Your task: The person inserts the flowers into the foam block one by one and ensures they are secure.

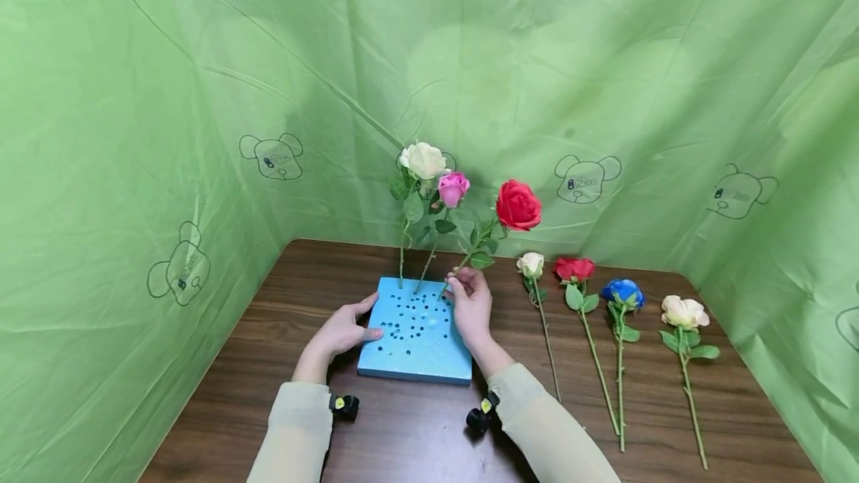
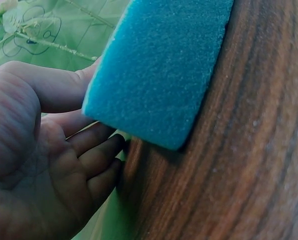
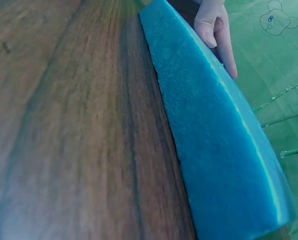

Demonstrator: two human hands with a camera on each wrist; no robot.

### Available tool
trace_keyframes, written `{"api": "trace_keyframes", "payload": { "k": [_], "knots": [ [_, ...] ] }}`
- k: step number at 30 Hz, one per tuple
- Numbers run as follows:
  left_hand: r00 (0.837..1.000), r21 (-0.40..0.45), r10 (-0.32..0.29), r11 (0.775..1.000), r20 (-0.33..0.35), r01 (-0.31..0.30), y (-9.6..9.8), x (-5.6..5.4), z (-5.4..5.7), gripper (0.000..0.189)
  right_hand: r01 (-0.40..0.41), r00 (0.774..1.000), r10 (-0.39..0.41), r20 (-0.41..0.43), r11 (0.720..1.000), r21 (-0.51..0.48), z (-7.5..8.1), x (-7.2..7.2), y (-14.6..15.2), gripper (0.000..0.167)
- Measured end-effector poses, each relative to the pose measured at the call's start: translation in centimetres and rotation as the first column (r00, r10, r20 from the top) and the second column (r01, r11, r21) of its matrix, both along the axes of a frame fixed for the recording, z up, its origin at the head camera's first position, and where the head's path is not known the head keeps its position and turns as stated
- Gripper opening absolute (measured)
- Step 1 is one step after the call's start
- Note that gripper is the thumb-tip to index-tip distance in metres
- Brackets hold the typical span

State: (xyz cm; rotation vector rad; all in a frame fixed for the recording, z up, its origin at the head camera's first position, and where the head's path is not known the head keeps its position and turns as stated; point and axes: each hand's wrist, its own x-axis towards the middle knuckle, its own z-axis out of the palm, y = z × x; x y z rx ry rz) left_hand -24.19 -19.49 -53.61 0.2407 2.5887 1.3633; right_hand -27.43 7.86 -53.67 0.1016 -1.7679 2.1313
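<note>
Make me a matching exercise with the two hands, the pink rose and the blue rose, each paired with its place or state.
1. Pink rose
2. Left hand
3. Blue rose
4. Right hand

A. Lies on the table
B. Pinches a red rose by its stem
C. Stands in the blue block
D. Touches the block's left side

Pairs: 1-C, 2-D, 3-A, 4-B

Both forearms (image 1: 293,431) forward, left fingers (image 2: 96,155) loosely straight, thumb (image 2: 59,90) apart, right fingers (image 1: 467,276) in a close pinch.
</note>
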Motion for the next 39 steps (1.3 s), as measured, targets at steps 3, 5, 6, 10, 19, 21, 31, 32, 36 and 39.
{"api": "trace_keyframes", "payload": {
  "k": [3,5,6,10,19,21,31,32,36,39],
  "knots": [
    [1.0,-0.004,0.003,1.0,0.0,-0.003,0.0,0.0,0.0,0.087,0.026,1.0,-0.026,-0.007,1.0,0.007,-0.2,-0.4,-0.4,0.018],
    [1.0,-0.005,0.004,1.0,0.001,-0.004,0.0,0.0,0.0,0.087,0.037,0.999,-0.037,-0.007,0.999,0.012,-0.4,-0.6,-0.6,0.016],
    [1.0,-0.005,0.003,1.0,0.002,-0.003,0.0,0.0,0.0,0.087,0.042,0.999,-0.042,-0.01,0.999,0.015,-0.5,-0.6,-0.6,0.016],
    [1.0,-0.007,-0.008,1.0,-0.001,0.008,0.0,0.0,0.1,0.087,0.057,0.998,-0.056,-0.022,0.997,0.057,-0.8,-0.6,-0.7,0.013],
    [1.0,0.005,-0.008,1.0,-0.002,0.008,0.0,-0.2,0.0,0.086,0.045,0.993,-0.028,-0.112,0.988,0.148,-1.1,-0.7,-0.7,0.014],
    [1.0,-0.001,-0.011,1.0,-0.001,0.011,0.0,-0.2,-0.1,0.087,0.039,0.994,-0.022,-0.109,0.988,0.153,-1.1,-0.7,-0.7,0.012],
    [1.0,-0.007,-0.016,1.0,0.0,0.016,0.0,0.0,-0.1,0.086,0.018,0.996,0.009,-0.093,0.959,0.282,-1.1,-0.5,-0.4,0.008],
    [1.0,-0.009,-0.018,1.0,-0.001,0.018,0.0,-0.1,-0.1,0.086,0.023,0.995,0.006,-0.099,0.957,0.289,-1.1,-0.5,-0.4,0.008],
    [1.0,-0.006,-0.017,1.0,-0.001,0.017,0.1,-0.1,-0.1,0.087,0.048,0.992,-0.01,-0.125,0.95,0.309,-1.3,-0.6,-0.4,0.007],
    [1.0,0.002,-0.015,1.0,0.003,0.015,0.0,-0.1,0.0,0.087,0.046,0.994,-0.01,-0.108,0.943,0.331,-1.4,-0.7,-0.4,0.005]
  ]
}}
